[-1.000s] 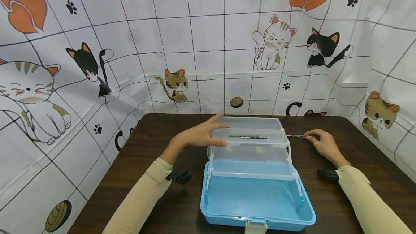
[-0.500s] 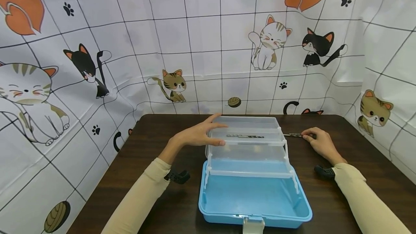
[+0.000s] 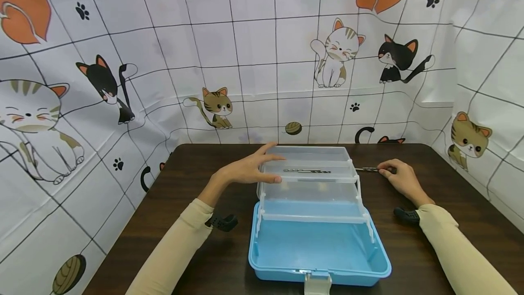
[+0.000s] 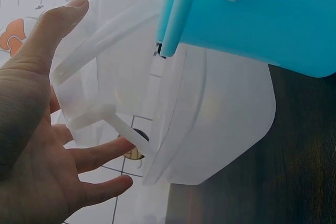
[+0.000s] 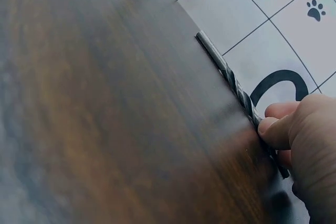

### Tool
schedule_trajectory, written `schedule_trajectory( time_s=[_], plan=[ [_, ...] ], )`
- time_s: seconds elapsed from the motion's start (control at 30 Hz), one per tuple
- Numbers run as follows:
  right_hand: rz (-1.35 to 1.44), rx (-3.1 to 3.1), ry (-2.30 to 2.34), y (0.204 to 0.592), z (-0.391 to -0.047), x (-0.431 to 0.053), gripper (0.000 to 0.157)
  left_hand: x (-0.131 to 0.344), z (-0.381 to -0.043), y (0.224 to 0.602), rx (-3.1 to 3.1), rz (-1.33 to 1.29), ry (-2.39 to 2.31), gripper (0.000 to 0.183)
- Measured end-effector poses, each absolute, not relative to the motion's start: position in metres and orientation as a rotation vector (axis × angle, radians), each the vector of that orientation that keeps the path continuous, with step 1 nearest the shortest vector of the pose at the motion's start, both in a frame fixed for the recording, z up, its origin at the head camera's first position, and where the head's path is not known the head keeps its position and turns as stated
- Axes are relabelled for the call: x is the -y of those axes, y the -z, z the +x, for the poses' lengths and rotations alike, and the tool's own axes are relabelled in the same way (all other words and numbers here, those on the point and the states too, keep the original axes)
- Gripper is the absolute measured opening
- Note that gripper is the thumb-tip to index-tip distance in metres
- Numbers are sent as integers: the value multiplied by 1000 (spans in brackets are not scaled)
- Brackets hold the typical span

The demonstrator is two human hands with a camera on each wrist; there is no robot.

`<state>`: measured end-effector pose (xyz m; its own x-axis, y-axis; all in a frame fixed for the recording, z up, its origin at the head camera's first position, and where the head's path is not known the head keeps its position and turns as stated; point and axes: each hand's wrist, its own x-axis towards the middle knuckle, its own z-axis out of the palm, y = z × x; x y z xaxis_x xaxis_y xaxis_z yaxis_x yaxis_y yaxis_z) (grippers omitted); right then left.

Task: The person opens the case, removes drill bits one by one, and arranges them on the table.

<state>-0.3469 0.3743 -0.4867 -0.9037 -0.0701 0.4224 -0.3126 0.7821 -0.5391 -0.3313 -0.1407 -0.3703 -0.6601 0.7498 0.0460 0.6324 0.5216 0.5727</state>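
Pinching in the right hand [image 3: 403, 179] a slim grey fluted metal drill bit [image 5: 240, 93], probably light, stiff and slick, best taken by the smooth shank [image 5: 210, 44] toward the left hand [image 3: 247, 170], spread with no clear hold beside translucent plastic trays [image 3: 303, 190].

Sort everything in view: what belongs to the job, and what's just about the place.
In the job:
bit, pinched in right hand
bits in tray
left hand at tray's end
box, open

Just about:
table
cat-print sheet
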Motion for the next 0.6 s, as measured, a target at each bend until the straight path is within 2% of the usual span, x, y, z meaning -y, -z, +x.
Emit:
schedule_trajectory(
  time_s=[0.4, 0.6],
  plan=[
    [307, 2565, -835, 474, -347, -367, 10, 142, -333, 373, -2553, 1188, -831, 74],
    [326, 2585, -886, 440, -343, -350, 23, 142, -336, 373, -2563, 1194, -819, 73]
  ],
)
